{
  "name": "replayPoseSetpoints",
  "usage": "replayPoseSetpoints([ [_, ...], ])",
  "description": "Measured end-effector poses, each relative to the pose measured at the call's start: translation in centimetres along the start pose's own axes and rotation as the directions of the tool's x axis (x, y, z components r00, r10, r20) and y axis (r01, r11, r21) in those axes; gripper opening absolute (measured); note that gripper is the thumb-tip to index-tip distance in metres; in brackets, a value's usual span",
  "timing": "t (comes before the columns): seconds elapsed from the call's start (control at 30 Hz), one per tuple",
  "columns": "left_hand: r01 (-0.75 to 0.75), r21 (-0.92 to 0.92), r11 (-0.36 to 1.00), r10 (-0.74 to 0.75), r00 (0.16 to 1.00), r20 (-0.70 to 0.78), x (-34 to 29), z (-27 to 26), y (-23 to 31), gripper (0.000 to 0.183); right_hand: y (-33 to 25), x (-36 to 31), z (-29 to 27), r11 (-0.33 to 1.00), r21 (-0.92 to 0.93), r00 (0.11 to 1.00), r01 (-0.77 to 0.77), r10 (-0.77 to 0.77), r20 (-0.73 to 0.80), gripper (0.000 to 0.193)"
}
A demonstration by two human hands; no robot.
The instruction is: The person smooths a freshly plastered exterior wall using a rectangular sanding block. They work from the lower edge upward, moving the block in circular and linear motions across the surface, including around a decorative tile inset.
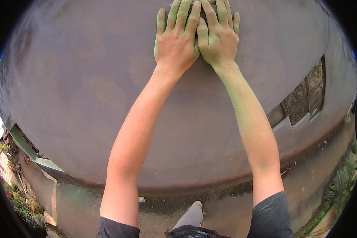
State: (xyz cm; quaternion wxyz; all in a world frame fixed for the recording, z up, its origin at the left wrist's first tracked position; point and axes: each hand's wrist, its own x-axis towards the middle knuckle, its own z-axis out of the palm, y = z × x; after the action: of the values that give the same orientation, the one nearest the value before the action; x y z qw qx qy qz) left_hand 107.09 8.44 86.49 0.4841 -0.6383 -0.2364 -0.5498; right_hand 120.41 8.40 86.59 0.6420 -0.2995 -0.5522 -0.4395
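Observation:
Both my arms reach up the broad grey wall [194, 119] to the top of the view. My left hand [176, 43] lies flat with its fingers stretched upward and a little apart. Beside it, thumbs almost meeting, my right hand [220, 41] is flat too, fingers spread. A green tint covers the fingers and much of the right forearm. Between the two hands shows a small dark, rough-textured patch [203, 15]; the hands cover most of it and I cannot tell what it is. The topmost fingertips reach the picture's edge.
A window with patterned panes [301, 95] is set in the wall at right. Wet-looking paving [226, 212] runs along its foot, where my shoe [197, 203] shows. Plants [341, 182] edge the right side, and flowering plants [20, 206] grow at lower left. A green-edged opening [23, 142] is at left.

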Motion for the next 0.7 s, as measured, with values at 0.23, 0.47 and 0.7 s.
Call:
replayPoseSetpoints([
  [0.23,0.112,-0.003,0.994,-0.109,0.969,0.22,-29.3,-4.3,12.1,0.058,-3.6,-29.5,-9.1,0.999,0.016,0.96,-0.041,0.035,0.278,0.051],
  [0.47,0.121,0.011,0.993,-0.12,0.967,0.226,-17.1,-1.8,8.7,0.058,-0.6,-17.9,-6.0,0.996,-0.006,0.964,-0.094,0.092,0.251,0.052],
  [0.7,-0.051,0.183,0.982,0.05,0.999,0.014,15.5,4.5,0.0,0.065,8.1,14.6,0.4,0.997,-0.04,0.998,0.065,-0.064,0.015,0.056],
])
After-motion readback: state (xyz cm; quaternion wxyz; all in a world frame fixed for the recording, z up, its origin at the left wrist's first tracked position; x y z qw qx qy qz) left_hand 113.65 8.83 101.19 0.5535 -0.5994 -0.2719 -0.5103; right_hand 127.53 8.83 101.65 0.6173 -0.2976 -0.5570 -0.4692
